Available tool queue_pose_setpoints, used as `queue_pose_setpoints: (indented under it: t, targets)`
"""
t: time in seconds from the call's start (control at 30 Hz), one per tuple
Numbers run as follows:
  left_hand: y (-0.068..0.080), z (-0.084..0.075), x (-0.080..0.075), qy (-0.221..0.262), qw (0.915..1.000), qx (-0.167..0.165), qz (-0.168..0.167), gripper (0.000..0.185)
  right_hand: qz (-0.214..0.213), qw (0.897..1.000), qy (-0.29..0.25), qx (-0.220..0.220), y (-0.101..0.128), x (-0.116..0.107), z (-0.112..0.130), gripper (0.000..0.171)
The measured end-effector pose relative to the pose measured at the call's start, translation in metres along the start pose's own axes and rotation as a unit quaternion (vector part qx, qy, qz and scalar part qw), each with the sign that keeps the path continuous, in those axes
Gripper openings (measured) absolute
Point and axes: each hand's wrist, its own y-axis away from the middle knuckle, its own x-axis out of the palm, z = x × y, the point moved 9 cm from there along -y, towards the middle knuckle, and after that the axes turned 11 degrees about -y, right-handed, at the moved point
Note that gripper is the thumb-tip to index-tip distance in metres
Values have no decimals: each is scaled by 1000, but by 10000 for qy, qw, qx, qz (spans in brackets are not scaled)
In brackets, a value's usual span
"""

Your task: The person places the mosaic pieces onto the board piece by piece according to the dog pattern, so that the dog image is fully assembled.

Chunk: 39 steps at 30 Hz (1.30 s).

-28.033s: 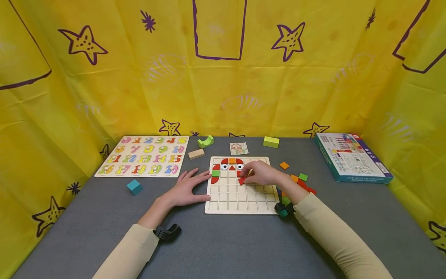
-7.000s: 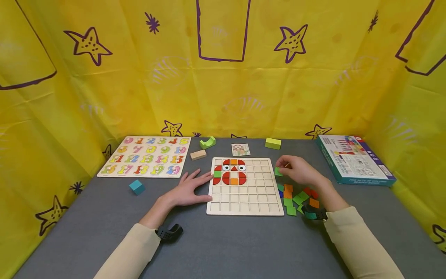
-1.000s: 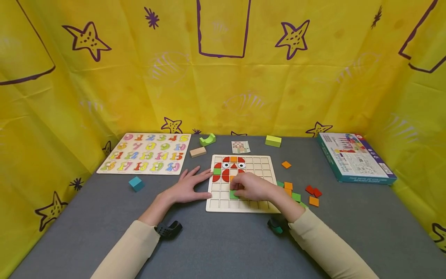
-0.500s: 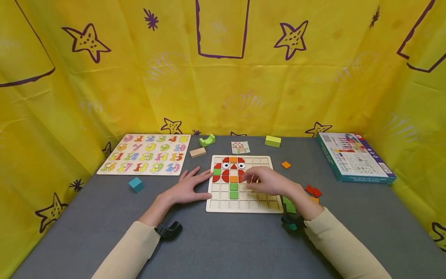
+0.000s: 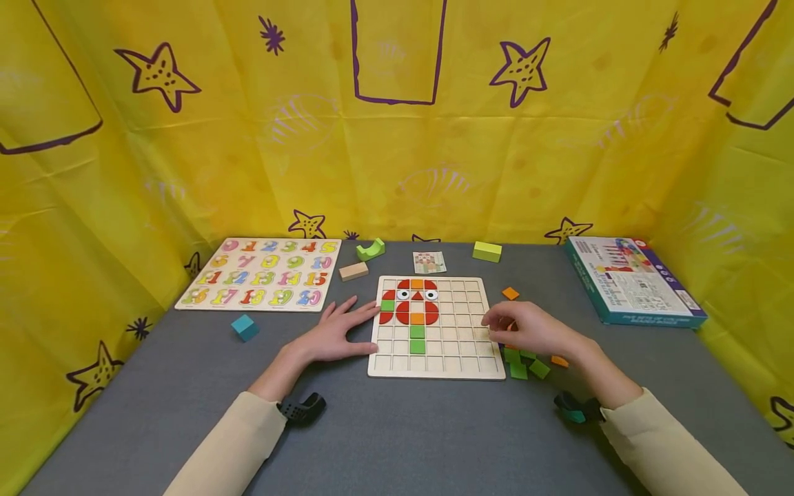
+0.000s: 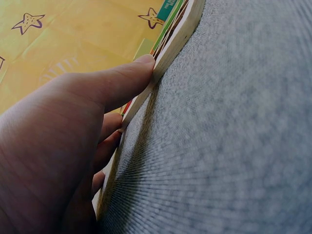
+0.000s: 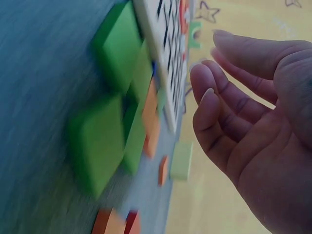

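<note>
A wooden grid board lies in the middle of the table. Red, orange and green tiles and two eye tiles form a figure on its left part, with two green tiles below. My left hand has its fingers spread; thumb and fingertips touch the board's left edge, as the left wrist view also shows. Over the board's right edge hovers my right hand, fingers loosely bent. In the right wrist view nothing lies between its thumb and fingers. Loose green tiles and orange tiles lie below it, partly hidden in the head view.
A number puzzle board lies at the back left, near a blue cube. Behind the grid board are a picture card, a plain wooden block, a green arch and a yellow-green block. A box lies at right.
My right hand has set a green tile on the board, let go and moved right, back to the loose tiles. Seven seconds ago neither lower green tile was there. My left hand has stayed.
</note>
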Motion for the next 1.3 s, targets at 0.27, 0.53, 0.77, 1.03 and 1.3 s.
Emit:
queue_pose_setpoints:
  t: [0.27,0.53,0.77,1.03,1.3]
  targets:
    - [-1,1,0,6,10000,-45,24,83,-102,9995,-104,273,31,-16,-22,22]
    - [0,0,-1,26,10000,-18,30,84,-48,9984,-101,548,46,-18,-43,24]
    - [0,0,-1,22,10000,-10,30,84,2,9987,129,492,44,-15,-46,24]
    - [1,-1,0,14,10000,-38,21,83,58,9984,235,502,43,-13,-44,18]
    - [1,-2,-2,29,10000,0,-7,84,188,9984,-9,537,42,-18,-39,11]
